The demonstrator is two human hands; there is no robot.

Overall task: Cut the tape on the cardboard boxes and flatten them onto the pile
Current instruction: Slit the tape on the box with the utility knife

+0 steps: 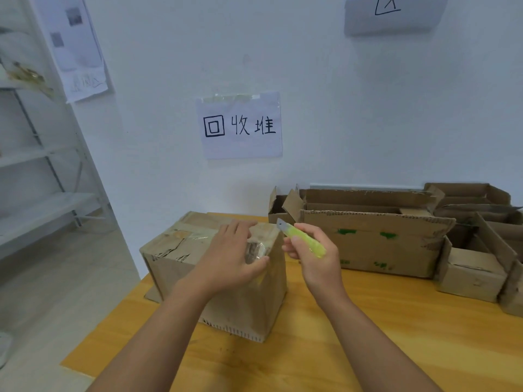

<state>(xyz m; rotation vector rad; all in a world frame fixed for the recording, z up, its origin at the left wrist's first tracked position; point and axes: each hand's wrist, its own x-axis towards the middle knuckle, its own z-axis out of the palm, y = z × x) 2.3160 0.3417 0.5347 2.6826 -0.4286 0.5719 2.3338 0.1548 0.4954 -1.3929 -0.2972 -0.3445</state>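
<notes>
**Knife at the box's top corner**

The left hand (pixel 232 253) lies over the taped cardboard box (pixel 215 267) at frame centre, fingers spread on the top and thumb hooked over its right upper edge, where clear tape (pixel 254 250) shines. The right hand (pixel 314 256) has its grip closed round a yellow-green utility knife (pixel 305 239), blade tilted up-left, tip just beside the box's top right corner. The box stands near the bench's (pixel 368 335) left edge. Opened boxes (pixel 376 239) crowd the right side against the wall; bare bench lies in the lower right.
</notes>
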